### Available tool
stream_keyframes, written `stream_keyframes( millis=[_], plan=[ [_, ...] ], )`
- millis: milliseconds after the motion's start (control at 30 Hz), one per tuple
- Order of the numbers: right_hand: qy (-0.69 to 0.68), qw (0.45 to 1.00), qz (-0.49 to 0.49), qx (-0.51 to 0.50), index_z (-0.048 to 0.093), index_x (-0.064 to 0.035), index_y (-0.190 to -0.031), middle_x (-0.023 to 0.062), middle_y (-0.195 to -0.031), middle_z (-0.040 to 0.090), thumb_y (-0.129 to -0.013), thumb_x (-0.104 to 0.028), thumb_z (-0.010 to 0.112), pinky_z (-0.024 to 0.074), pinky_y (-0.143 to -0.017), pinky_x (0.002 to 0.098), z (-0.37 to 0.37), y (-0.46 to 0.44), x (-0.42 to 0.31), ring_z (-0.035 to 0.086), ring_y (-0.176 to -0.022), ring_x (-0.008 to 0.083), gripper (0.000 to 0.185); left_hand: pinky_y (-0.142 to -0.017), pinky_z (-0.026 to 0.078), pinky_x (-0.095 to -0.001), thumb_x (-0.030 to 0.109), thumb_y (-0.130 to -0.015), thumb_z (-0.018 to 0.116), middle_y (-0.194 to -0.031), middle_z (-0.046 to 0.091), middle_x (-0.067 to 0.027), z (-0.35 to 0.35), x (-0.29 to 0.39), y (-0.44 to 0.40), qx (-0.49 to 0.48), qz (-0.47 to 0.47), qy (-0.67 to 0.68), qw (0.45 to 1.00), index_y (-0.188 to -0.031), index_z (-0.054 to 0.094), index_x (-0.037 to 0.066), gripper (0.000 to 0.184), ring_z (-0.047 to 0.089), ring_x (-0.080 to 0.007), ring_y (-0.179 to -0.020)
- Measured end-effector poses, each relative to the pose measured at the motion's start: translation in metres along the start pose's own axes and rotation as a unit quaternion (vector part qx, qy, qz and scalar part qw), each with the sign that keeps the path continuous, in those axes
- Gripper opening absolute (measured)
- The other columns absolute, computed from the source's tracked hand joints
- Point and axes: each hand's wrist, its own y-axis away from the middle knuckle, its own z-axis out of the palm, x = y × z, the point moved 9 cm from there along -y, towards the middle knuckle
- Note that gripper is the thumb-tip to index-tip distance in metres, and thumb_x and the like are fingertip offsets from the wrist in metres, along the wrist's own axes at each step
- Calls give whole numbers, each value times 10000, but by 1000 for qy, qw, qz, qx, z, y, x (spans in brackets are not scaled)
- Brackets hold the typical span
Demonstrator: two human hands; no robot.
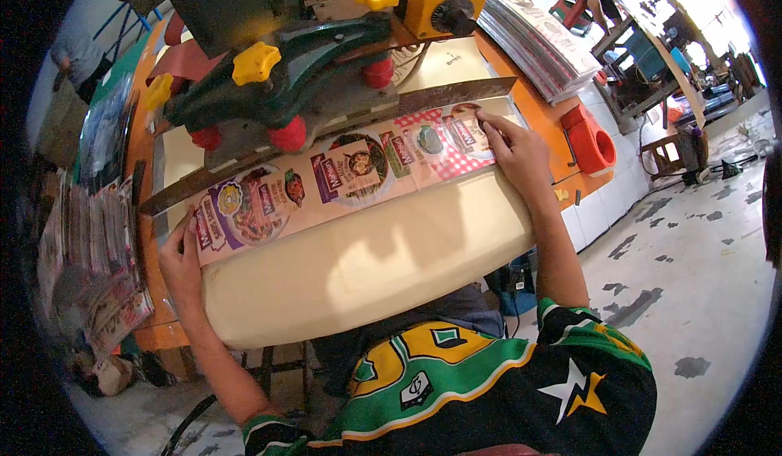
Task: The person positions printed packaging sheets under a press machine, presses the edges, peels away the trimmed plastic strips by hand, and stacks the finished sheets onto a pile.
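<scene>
A long printed sheet (pixel 350 171) with food pictures lies against a metal guide bar (pixel 456 94), with a wide cream-coloured part (pixel 366 252) hanging toward the person. At its left end my left hand (pixel 181 256) grips the edge, thumb on top. My right hand (pixel 517 151) pinches the upper right corner between thumb and fingers. Just beyond the sheet stands a dark green machine arm (pixel 326 65) with yellow knobs (pixel 257 63) and red feet (pixel 287 133).
A yellow control box (pixel 444 4) is at the top. Stacked printed sheets lie at the upper right (pixel 538 41) and left (pixel 98 244). A red tape dispenser (pixel 588 140) sits on the orange table's right edge (pixel 546 130). Someone's legs (pixel 604 4) show far off.
</scene>
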Motion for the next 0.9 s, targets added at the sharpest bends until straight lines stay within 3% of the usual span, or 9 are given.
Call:
stream_keyframes(
  millis=[200, 400, 600, 767, 900],
  plan=[
    [-26, 999, -20, 27, 773, -249, -1236, 131, -851, 765, -1022, -394, 620, 547, -702, 396, 1, 2, 1, 741, -775, 294, 301, -982, 512, -344, 216, -1065, 584, -1269, 736, -184, 1, -9, -1, -1, -35, 5, 999, -1352, 688, 49, 348, 700, -211, -1143],
    [-10, 1000, -17, 12, 774, -278, -1223, 152, -797, 748, -1005, -453, 615, 558, -738, 450, 2, -1, 3, 739, -773, 346, 322, -976, 514, -336, 190, -1054, 605, -1258, 736, -195, -2, 4, -3, 22, 42, 18, 999, -1347, 697, 78, 326, 703, -201, -1116],
    [-14, 1000, -18, 16, 778, -289, -1219, 150, -779, 743, -1005, -456, 607, 558, -737, 450, 2, -1, 3, 738, -767, 342, 320, -967, 514, -338, 182, -1050, 606, -1238, 739, -207, -2, 3, -2, 24, 35, 11, 999, -1352, 692, 76, 332, 701, -194, -1100],
    [-17, 1000, -14, 14, 782, -291, -1211, 153, -780, 741, -1006, -447, 606, 557, -740, 453, 1, 1, 1, 736, -765, 344, 312, -959, 515, -342, 207, -1051, 608, -1218, 749, -202, -1, -4, -2, 19, -24, 18, 999, -1353, 697, 87, 337, 700, -199, -1089],
    [-3, 1000, -23, 6, 771, -291, -1232, 168, -819, 745, -1010, -446, 605, 558, -745, 458, 3, 1, 3, 732, -784, 361, 317, -952, 519, -347, 231, -1058, 601, -1224, 749, -193, 1, -6, -4, 20, 0, 8, 1000, -1353, 699, 87, 342, 700, -199, -1076]
  ],
)
